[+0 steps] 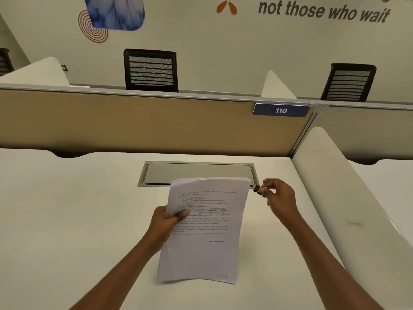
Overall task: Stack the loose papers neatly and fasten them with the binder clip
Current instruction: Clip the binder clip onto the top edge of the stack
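Note:
A stack of white printed papers (205,238) is held up above the white desk (67,220), its sheets roughly aligned. My left hand (166,222) grips the stack's left edge, thumb on the front page. My right hand (279,198) pinches a small black binder clip (258,189) just beside the stack's upper right corner. Whether the clip touches the papers is unclear.
A grey cable flap (199,172) is set into the desk behind the papers. A tan partition (134,124) with a blue "110" sign (281,110) closes the back, and a white divider (348,186) runs along the right. Two black chairs stand beyond.

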A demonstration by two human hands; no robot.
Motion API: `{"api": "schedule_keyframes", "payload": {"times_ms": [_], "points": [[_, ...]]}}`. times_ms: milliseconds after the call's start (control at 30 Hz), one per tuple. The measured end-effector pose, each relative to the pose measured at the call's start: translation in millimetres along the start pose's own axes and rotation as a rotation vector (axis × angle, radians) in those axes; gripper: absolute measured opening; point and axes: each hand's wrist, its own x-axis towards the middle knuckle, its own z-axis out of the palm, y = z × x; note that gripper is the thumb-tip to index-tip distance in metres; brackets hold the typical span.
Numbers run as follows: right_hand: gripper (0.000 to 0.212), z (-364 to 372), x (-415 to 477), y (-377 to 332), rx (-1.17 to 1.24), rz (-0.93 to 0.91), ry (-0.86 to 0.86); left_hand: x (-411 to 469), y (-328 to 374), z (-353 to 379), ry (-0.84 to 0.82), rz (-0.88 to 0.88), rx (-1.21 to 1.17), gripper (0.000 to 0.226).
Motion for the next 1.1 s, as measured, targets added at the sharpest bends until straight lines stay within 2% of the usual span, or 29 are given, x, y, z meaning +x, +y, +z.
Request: {"api": "schedule_keyframes", "payload": {"times_ms": [133,233,467,633,1100], "points": [[0.047,-8.8,-19.5,-69.3,0.221,-0.143,-0.051,-7.1,2.8,-0.3,-0.026,0.021,0.002,0.011],[0.057,-9.4,-34.8,-108.1,0.206,-0.214,-0.140,-13.0,5.6,0.5,-0.036,0.038,0.014,0.011],[0.055,8.8,-62.9,-152.5,0.183,-0.355,-0.392,-24.2,12.3,2.6,-0.046,0.079,0.034,0.023],[0.052,22.9,-77.2,-165.5,0.136,-0.409,-0.465,-31.9,14.9,2.4,-0.053,0.112,0.073,0.019],[0.034,21.8,-107.8,-182.5,-0.153,-0.531,-0.386,-51.7,14.4,2.1,-0.036,0.122,0.076,0.019]]}}
